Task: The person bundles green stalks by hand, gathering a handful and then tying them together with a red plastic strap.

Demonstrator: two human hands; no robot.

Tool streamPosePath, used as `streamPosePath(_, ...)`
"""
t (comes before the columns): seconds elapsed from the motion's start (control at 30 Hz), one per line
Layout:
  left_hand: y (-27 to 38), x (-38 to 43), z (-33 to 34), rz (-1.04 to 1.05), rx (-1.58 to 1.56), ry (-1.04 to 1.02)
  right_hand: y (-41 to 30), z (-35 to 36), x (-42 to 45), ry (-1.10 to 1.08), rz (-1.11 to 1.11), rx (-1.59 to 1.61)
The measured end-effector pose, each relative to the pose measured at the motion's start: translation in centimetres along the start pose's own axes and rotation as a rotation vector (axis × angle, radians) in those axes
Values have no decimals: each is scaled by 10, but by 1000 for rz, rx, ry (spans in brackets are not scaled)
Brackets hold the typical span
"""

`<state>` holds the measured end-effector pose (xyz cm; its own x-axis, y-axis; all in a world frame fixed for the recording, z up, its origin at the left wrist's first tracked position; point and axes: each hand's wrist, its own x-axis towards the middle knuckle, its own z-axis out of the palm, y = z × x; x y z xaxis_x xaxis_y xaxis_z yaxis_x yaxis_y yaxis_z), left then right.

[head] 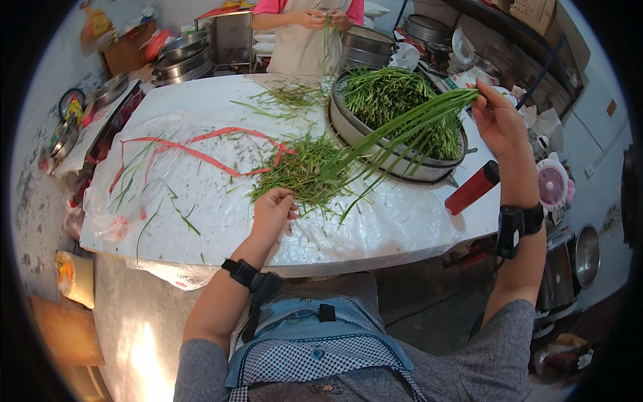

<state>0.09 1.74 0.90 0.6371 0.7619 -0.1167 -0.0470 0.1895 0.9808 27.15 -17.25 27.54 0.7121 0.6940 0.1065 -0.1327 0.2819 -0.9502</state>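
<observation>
My right hand is raised at the right, pinching one end of a bunch of long green garlic chives. The loose leaves fan down to the left, over a round metal steamer tray heaped with chives. Low at the front, my left hand has its fingers curled together beside a pile of chive scraps; whether it pinches a scrap I cannot tell. Red plastic ribbon lies looped on the clear plastic sheet, its right end on the scraps.
A red cylindrical bottle lies near the white table's right edge. Across the table, another person's hands hold some chives above a second scatter of scraps. Metal steamers stand behind. Stray leaves lie at front left.
</observation>
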Motion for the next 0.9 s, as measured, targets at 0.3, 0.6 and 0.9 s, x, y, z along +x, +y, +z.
streamPosePath(0.3, 2, 14, 7, 56, -20, -191, 1, 13, -7, -2, 23, 15)
streamPosePath(0.6, -3, 13, 9, -77, -152, -350, 1, 10, -4, -27, 37, 17)
streamPosePath(0.9, -4, 12, 2, 58, 5, -381, 5, 8, -7, -83, 50, 21)
